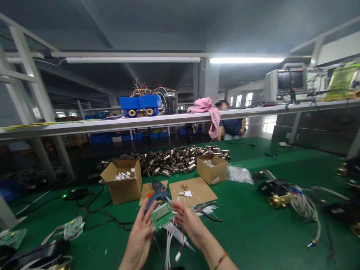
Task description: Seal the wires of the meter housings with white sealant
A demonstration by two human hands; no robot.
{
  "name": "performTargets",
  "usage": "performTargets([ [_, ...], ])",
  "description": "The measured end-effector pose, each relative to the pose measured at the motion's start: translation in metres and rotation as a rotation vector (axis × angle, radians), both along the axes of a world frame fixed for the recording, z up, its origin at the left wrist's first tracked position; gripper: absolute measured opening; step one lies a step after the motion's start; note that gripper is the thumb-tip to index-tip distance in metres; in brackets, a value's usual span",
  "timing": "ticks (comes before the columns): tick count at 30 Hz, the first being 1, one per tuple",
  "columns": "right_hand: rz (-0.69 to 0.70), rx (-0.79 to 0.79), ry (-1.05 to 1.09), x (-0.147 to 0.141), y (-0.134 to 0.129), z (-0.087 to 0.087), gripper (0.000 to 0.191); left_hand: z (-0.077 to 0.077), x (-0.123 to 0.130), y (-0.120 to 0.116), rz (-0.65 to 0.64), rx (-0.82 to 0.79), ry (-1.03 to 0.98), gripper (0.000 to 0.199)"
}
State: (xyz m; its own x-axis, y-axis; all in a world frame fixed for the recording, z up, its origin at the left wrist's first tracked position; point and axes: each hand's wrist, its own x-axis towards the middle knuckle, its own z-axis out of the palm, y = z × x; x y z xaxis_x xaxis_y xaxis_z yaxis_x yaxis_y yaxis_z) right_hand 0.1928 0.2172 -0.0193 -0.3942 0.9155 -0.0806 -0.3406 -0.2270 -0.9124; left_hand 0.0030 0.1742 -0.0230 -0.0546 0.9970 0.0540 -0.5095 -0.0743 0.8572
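Note:
Between my hands is a green circuit board with a grey display, tilted toward me. My left hand grips its left edge, two fingers pointing up. Along the right edge, the fingers of my right hand hold the board. White and red wires hang from its lower side, one ending in a small white connector. Under the board lies a white tube with a pointed nozzle, partly hidden. A dark blue glue gun rests just beyond my hands, its handle partly covered by my left fingers.
Cardboard boxes flank a heap of metal fittings. Cardboard sheets and cutting pliers lie ahead. Brass valves with cables stand right; another circuit board lies left. A shelf crosses above; a person is beyond.

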Motion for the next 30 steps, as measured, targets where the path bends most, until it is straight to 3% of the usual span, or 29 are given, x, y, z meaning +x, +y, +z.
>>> performTargets([
  [3, 0.212, -0.115, 0.217, -0.014, -0.003, -0.006, 0.082, -0.004, 0.006, 0.008, -0.054, 0.032, 0.118, 0.093],
  [7, 0.288, -0.187, 0.428, -0.021, -0.017, -0.02, 0.072, 0.002, 0.012, 0.013, -0.046, 0.079, 0.391, 0.082],
  [11, 0.315, -0.236, 0.603, -0.023, -0.024, -0.02, 0.065, 0.032, 0.017, 0.012, 0.112, 0.126, 0.718, 0.075],
  [15, 0.288, -0.256, 0.739, -0.026, -0.026, -0.01, 0.061, 0.065, 0.034, 0.015, 0.37, 0.142, 1.045, 0.027],
  [18, 0.173, -0.215, 0.734, -0.029, -0.027, -0.009, 0.058, 0.076, 0.05, 0.02, 0.426, 0.114, 1.278, 0.05],
  [22, 0.053, -0.124, 0.683, -0.027, -0.028, -0.014, 0.057, 0.076, 0.058, 0.026, 0.392, 0.038, 1.43, 0.05],
  [30, 0.077, -0.068, 0.582, -0.019, -0.031, -0.005, 0.058, 0.072, 0.045, 0.017, 0.288, -0.008, 1.456, 0.051],
])
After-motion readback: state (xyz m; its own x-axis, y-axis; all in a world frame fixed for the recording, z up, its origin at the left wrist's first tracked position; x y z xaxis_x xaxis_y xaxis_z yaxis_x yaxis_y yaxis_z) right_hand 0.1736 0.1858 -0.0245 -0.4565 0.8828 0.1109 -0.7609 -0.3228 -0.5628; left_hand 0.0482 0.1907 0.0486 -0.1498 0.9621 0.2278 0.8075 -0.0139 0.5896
